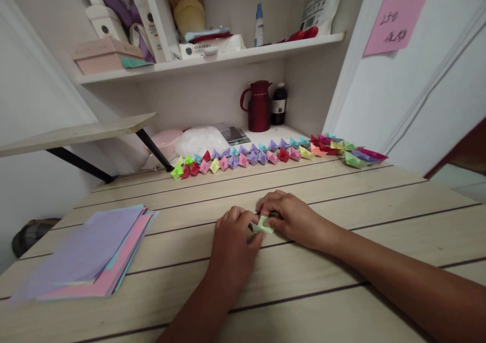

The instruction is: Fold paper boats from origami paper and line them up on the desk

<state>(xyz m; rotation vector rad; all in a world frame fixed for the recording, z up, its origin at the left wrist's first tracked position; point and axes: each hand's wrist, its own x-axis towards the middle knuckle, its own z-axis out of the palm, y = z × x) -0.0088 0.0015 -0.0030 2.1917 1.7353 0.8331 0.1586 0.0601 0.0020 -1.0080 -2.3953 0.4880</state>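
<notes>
Both my hands meet at the middle of the wooden table point(341, 191). My left hand point(231, 241) is closed, its fingertips pinching a small pale green folded paper point(261, 226). My right hand point(290, 215) curls over the same paper from the right, fingers pressed on it. Most of the paper is hidden under the fingers. A stack of coloured paper sheets point(87, 254), lilac on top with pink and blue beneath, lies to the left of my left hand.
A long row of small folded paper boats point(266, 155) in many colours runs along the table's far edge. Behind it stand a dark red jug point(259, 106), a dark bottle point(279, 104) and a white bag point(201, 140). Shelves above hold bottles and boxes.
</notes>
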